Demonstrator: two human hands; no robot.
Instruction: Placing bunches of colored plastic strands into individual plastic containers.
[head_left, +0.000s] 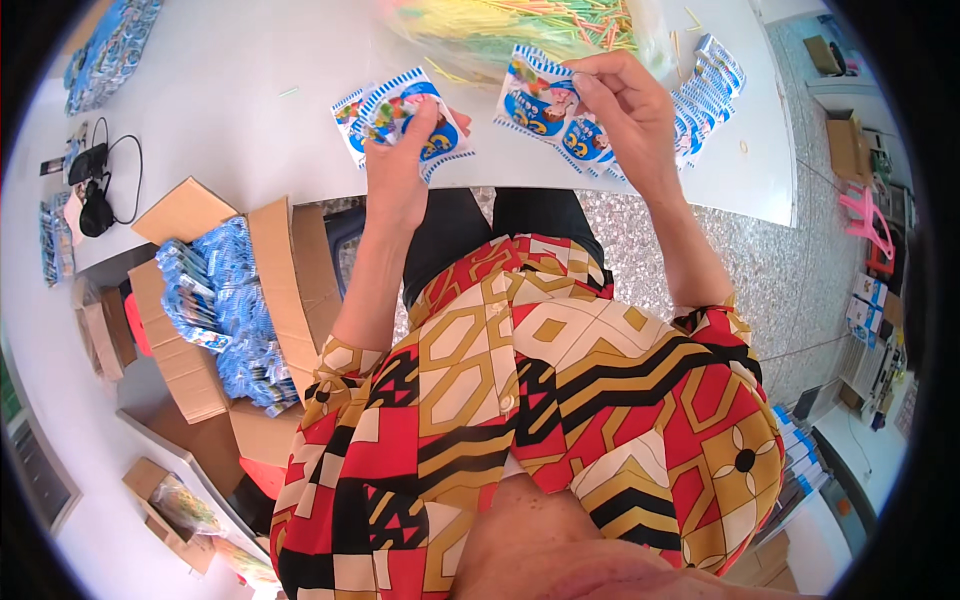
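- The left hand (397, 160) was closed around a small fanned stack of packets (385, 108), thumb pressed across the top, probably so that the loose, slippery wrappers would not slide apart
- The right hand (635, 105) pinched one packet (535, 95) by its upper corner between thumb and forefinger, a light grip that likely left the printed face flat and uncreased; whether it was free of the packet beneath could not be told
- Both hands were above the near part of the white table (270, 60), with a long overlapping row of packets (712, 95) beside the right wrist, presumably laid so for easy reach
- A clear bag of coloured sticks (540, 25) lay beyond, and an open cardboard box (275, 300) of similar blue packs stood at the left
- The packets bore striped ends, a cartoon figure and blue panels; their lettering was too small to read surely
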